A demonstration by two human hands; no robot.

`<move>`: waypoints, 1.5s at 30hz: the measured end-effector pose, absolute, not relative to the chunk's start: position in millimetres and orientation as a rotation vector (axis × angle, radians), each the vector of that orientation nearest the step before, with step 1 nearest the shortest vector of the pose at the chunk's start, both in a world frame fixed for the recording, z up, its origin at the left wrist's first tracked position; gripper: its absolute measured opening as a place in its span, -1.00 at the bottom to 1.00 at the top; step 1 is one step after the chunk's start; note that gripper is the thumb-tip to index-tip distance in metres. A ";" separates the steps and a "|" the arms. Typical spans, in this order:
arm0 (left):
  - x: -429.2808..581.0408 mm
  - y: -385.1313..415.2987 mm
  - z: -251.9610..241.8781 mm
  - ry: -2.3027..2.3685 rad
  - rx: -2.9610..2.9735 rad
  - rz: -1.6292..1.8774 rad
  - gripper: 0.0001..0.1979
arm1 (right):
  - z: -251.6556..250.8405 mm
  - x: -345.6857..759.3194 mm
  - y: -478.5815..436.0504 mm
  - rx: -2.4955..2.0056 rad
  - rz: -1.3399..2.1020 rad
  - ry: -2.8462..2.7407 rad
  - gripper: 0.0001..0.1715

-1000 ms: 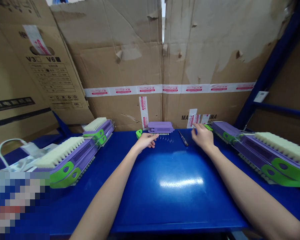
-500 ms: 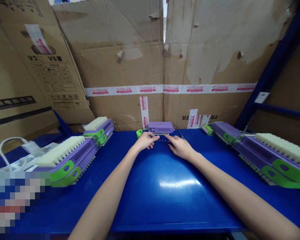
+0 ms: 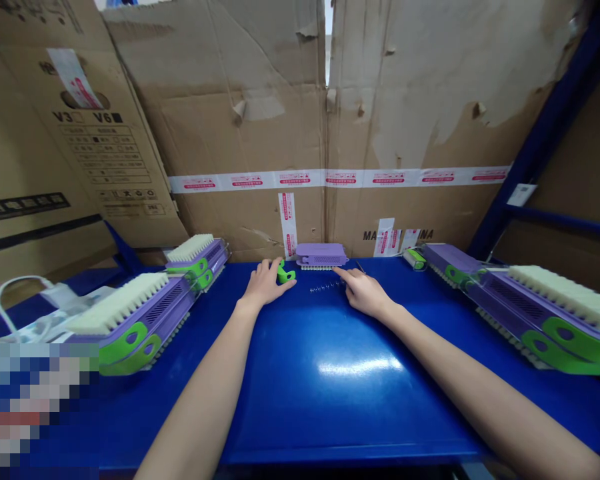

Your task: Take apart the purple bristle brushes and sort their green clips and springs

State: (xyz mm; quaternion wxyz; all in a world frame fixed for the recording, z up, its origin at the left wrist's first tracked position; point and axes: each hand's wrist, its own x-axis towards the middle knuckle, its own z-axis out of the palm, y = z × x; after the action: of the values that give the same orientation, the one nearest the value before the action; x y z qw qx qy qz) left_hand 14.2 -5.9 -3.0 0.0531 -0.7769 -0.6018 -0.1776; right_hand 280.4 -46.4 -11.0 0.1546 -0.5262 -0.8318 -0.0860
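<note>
My left hand rests on the table, thumb and fingers apart, beside a bright green clip-like plastic piece. Its fingertips reach the piece's left edge; whether they press on it is unclear. To the right, my right hand has its index finger stretched toward a purple brush, which lies bristles down at the back of the table. The other fingers are curled under and partly hidden. A thin metal coil spring lies between my hands, its right end close to my right fingers. Behind that hand a slim dark tool shows in part.
Purple-and-green brushes lie in pairs at left and right. A green-ended object is at the back right. White plugs and cable stand at left. Cardboard walls the back of the blue table.
My left hand has moved left, away from the spring to the green piece, and its fingers have spread. The spring now shows more fully. My right hand has shifted slightly.
</note>
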 end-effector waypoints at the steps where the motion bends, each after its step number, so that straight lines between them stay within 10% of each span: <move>1: 13.5 -5.1 -4.2 -1.839 -2.395 -0.511 -0.31 | -10.4 280.5 -46.6 -1.511 -0.244 -2.386 -0.29; 24: 30.2 -14.9 9.5 -1.806 -2.422 -0.413 -0.35 | -10.4 278.5 -47.5 -1.366 -0.316 -2.292 -0.67; 45: 45.3 -15.9 4.9 -1.578 -2.553 -0.352 -0.40 | -13.0 274.5 -39.4 -1.227 0.815 -1.463 -0.39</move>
State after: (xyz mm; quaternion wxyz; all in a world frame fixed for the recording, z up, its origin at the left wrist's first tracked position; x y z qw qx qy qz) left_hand 45.3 -15.9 4.9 0.0597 -0.8433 -0.5213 -0.1164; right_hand 274.5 -39.4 -13.0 0.5080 -0.5091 -0.6070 0.3380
